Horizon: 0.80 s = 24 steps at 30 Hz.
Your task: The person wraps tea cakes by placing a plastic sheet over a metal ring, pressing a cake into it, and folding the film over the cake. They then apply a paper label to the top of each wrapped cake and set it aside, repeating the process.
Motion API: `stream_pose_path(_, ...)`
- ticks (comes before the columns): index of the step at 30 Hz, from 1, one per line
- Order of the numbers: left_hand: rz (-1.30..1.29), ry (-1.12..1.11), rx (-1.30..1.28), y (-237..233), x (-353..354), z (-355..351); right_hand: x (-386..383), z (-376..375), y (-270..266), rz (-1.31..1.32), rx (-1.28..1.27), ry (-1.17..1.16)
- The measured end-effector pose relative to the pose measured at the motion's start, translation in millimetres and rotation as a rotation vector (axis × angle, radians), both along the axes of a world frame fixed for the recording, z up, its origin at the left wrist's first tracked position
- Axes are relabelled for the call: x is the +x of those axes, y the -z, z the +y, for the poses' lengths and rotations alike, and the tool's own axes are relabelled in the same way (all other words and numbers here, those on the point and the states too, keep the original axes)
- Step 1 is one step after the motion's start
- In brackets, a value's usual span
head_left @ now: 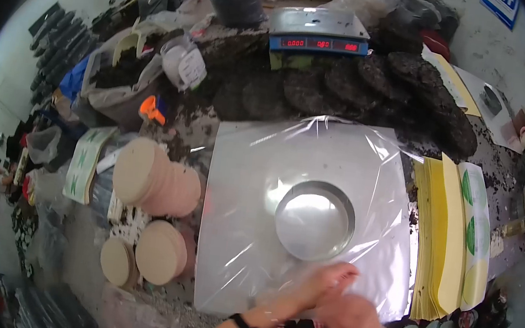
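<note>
My left hand point(328, 283) and my right hand point(352, 314) are close together at the front of a metal plate point(233, 239) covered with clear plastic film. Motion smears both hands, and their fingers overlap in this view, so I cannot tell whether they hold anything. Just beyond the left fingertips, a round metal ring point(316, 222) lies on the film. To the right of the plate is a pile of yellow paper sheets point(440, 238), with a white and green printed sheet point(471, 235) along its outer side.
Stacks of round beige discs point(142, 172) stand left of the plate. Behind it, dark round cakes point(311, 91) lie in an overlapping row below a digital scale point(320, 30). A lined tub point(118, 84) of dark crumbly material, a white jug point(183, 62) and an orange clip-like object point(153, 110) are at back left.
</note>
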<state>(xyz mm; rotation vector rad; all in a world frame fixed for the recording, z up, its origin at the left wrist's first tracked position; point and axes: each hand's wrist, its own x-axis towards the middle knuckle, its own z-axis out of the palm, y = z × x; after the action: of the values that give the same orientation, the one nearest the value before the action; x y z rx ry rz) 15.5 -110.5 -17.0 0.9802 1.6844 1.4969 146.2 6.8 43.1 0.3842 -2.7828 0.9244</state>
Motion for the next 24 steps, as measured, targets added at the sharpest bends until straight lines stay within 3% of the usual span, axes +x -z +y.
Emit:
stream_pose_path(1, 0.342, -0.259, 0.106, -10, -5, -31, -6, 10, 0, 0.159, -0.099, 0.180)
stream_pose_path(2, 0.485, -0.521, 0.015, -19, -5, -67, -6, 17, 17, 0.207, -0.078, 0.421)
stream_pose_path(3, 0.635, -0.780, -0.094, -26, -2, -99, 0, 27, 41, 0.076, 0.102, 0.510)
stream_pose_path(4, 0.649, -0.821, -0.137, -18, 7, -129, 19, 29, 53, 0.074, 0.070, 0.459)
stream_pose_path(6, 0.998, -0.596, -0.984, 27, 31, -196, 45, 28, 90, -0.157, 0.367, 0.413)
stream_pose_path(7, 0.765, -0.551, -0.959, 32, 43, -215, 44, 28, 95, -0.193, 0.375, 0.371)
stream_pose_path(8, 0.741, -0.564, -1.011, 38, 58, -232, 59, 26, 95, -0.264, 0.387, 0.345)
stream_pose_path(9, 0.799, -0.714, -0.975, 18, 50, -230, 60, 25, 83, -0.308, 0.527, 0.353)
stream_pose_path(10, 0.852, -0.847, -0.920, 2, 38, -225, 61, 27, 72, -0.370, 0.403, 0.439)
stream_pose_path(12, 1.070, -1.029, -0.883, -37, -7, -238, 57, 25, 53, -0.242, 0.279, 0.396)
stream_pose_path(13, 1.188, -1.099, -0.898, -46, -31, -247, 59, 42, 44, -0.329, 0.158, 0.397)
stream_pose_path(14, 1.095, -1.120, -0.941, -48, -51, -257, 62, 60, 36, -0.415, 0.036, 0.397)
stream_pose_path(15, 1.001, -1.135, -0.985, -46, -65, -267, 54, 65, 36, -0.129, -0.021, 0.476)
stream_pose_path(16, 0.992, -1.135, -0.967, -44, -72, -279, 44, 74, 18, -0.100, -0.009, 0.521)
stream_pose_path(18, 0.650, -1.025, -1.091, -38, -77, -297, 7, 89, -19, -0.052, 0.063, 0.552)
stream_pose_path(20, 0.776, -1.049, -1.031, -42, -71, -294, -25, 115, -27, 0.055, 0.005, 0.507)
stream_pose_path(22, 0.580, -1.006, -1.093, -45, -67, -309, -70, 140, -31, 0.146, 0.025, 0.470)
stream_pose_path(23, 0.516, -1.006, -0.811, -22, -68, -336, -94, 163, -28, 0.195, 0.060, 0.430)
stream_pose_path(24, 0.523, -0.969, -0.998, -31, -71, -321, -130, 181, -38, 0.237, 0.157, 0.421)
